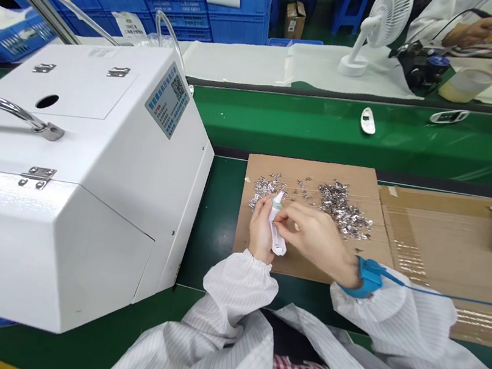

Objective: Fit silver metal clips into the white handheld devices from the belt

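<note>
White handheld casing (275,229): upright over the near-left part of the cardboard sheet (308,262), just below the metal clips (340,205) scattered on that sheet. Gripped round its lower half by left hand (261,229), fingers curled. Right hand (312,239) pinched at its side, apparently seating a small part too tiny to identify. Step judged: fitting a clip. Next: fresh clip from the heap, fine alignment.

Both hands (262,227) (312,237) grip a white housing (275,229) over cardboard (321,177).
</note>
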{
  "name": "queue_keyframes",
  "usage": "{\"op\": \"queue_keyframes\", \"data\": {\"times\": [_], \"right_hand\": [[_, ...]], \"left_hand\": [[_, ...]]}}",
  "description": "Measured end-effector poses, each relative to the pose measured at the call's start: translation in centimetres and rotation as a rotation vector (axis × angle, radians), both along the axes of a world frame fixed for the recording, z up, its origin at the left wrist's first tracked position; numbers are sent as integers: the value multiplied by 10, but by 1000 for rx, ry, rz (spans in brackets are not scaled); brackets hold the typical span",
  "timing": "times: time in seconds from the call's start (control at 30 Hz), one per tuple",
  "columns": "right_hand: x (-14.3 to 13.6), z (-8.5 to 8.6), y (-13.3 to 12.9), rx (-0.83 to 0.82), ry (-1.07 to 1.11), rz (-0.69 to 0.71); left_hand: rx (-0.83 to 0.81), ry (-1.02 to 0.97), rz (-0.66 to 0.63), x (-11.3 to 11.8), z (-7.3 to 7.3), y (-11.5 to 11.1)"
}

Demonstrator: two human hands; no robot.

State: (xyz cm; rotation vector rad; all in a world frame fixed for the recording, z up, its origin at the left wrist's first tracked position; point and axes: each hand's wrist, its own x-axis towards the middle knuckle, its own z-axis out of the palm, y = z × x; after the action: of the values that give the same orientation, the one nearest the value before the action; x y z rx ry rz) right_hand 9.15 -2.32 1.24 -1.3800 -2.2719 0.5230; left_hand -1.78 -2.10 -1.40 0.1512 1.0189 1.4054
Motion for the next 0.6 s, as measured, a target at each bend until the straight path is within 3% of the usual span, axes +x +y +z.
{"op": "queue_keyframes", "data": {"times": [0.07, 0.17, 0.3, 0.4, 0.47, 0.6], "right_hand": [[3, 1, -1, 8, -37, 46], [12, 13, 3, -21, 83, 71], [19, 45, 10, 49, 659, -236], [12, 61, 13, 169, 1174, -247], [3, 63, 13, 267, 1346, -164], [-11, 54, 12, 278, 1348, -144]], "left_hand": [[-36, -39, 2, -1, -1, 1], [-103, -121, -143, -3, -3, 1], [-167, -191, -401, 0, -6, 0], [-247, -219, -471, 9, -12, -4], [-280, -217, -492, 15, -17, -6], [-310, -213, -487, 21, -22, -9]]}}
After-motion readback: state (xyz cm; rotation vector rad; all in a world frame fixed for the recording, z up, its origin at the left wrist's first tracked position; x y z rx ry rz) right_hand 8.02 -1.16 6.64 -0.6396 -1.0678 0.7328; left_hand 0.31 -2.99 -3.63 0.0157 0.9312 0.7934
